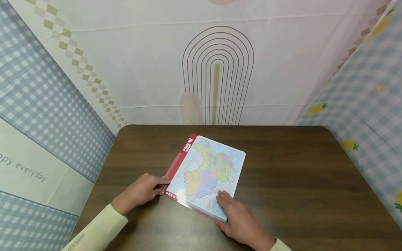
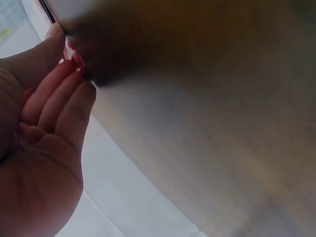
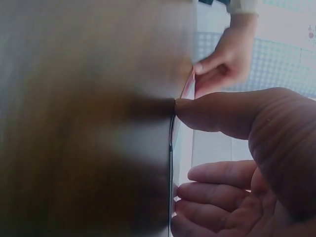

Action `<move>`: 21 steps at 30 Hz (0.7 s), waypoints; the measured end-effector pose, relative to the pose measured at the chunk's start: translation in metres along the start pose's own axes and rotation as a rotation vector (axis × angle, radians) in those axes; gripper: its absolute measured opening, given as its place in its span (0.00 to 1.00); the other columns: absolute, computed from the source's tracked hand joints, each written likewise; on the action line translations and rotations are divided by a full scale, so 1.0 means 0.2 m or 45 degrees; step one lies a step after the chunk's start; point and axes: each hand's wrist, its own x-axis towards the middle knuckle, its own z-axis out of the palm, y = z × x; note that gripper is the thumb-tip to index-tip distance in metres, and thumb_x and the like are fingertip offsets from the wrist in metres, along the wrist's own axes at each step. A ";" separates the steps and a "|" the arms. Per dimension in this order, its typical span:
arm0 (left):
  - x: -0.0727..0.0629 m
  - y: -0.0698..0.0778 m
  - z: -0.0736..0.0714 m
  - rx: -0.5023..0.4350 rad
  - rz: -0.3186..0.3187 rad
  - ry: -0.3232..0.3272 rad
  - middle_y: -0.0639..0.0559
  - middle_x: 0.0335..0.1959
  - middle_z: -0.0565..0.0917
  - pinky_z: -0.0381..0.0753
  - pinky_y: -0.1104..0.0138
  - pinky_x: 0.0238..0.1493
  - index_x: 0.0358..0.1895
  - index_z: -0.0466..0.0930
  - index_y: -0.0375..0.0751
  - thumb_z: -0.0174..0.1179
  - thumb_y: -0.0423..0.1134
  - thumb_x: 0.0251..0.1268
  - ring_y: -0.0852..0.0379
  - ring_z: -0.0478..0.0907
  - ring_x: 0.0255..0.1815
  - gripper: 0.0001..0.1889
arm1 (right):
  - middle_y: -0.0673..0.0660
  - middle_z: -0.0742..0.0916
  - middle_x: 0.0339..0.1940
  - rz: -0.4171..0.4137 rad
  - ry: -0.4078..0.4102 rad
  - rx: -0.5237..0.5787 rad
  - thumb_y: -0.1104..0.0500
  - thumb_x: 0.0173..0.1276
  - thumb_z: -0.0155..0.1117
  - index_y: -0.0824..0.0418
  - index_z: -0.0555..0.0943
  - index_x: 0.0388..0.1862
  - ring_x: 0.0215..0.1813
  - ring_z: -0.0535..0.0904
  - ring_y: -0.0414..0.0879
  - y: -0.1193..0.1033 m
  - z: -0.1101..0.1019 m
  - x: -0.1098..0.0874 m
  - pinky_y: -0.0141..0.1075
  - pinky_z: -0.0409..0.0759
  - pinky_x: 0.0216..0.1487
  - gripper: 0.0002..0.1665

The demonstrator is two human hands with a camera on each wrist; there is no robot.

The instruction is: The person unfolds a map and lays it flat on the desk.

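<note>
left hand (image 1: 144, 190) and right hand (image 1: 240, 219) both hold a shiny map sheet (image 1: 208, 170)
the left pinches the near end of its red strip (image 1: 179, 162); the right grips its near right corner, fingers on top, thumb at the edge. the sheet sits slanted, a bit left of the tabletop (image 1: 292, 174) middle, one corner near the far edge; i cannot tell if it all lies flat. a soft, even hold seems best, since a hard squeeze could crease it.

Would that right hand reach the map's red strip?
Probably yes: only the map lies between the right hand and the red strip, though the left hand covers part of the strip.
</note>
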 end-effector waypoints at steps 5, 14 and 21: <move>-0.04 0.07 0.04 0.027 -0.016 0.071 0.49 0.56 0.91 0.86 0.63 0.44 0.61 0.89 0.44 0.77 0.37 0.63 0.60 0.87 0.44 0.22 | 0.69 0.77 0.76 0.002 -0.013 0.054 0.56 0.65 0.81 0.72 0.76 0.72 0.78 0.73 0.62 0.07 -0.04 0.01 0.55 0.77 0.70 0.41; -0.07 0.23 0.09 0.040 -0.116 0.116 0.53 0.39 0.92 0.78 0.65 0.36 0.54 0.91 0.46 0.78 0.40 0.61 0.64 0.73 0.28 0.17 | 0.69 0.75 0.78 -0.001 -0.057 0.066 0.60 0.65 0.79 0.72 0.74 0.74 0.79 0.71 0.62 0.20 -0.10 0.03 0.56 0.76 0.71 0.41; -0.09 0.33 0.13 0.054 -0.137 0.120 0.59 0.35 0.90 0.76 0.67 0.35 0.50 0.92 0.49 0.79 0.45 0.61 0.66 0.72 0.27 0.15 | 0.67 0.72 0.81 -0.088 -0.119 0.049 0.58 0.69 0.77 0.70 0.71 0.77 0.81 0.69 0.60 0.31 -0.14 0.04 0.57 0.76 0.71 0.42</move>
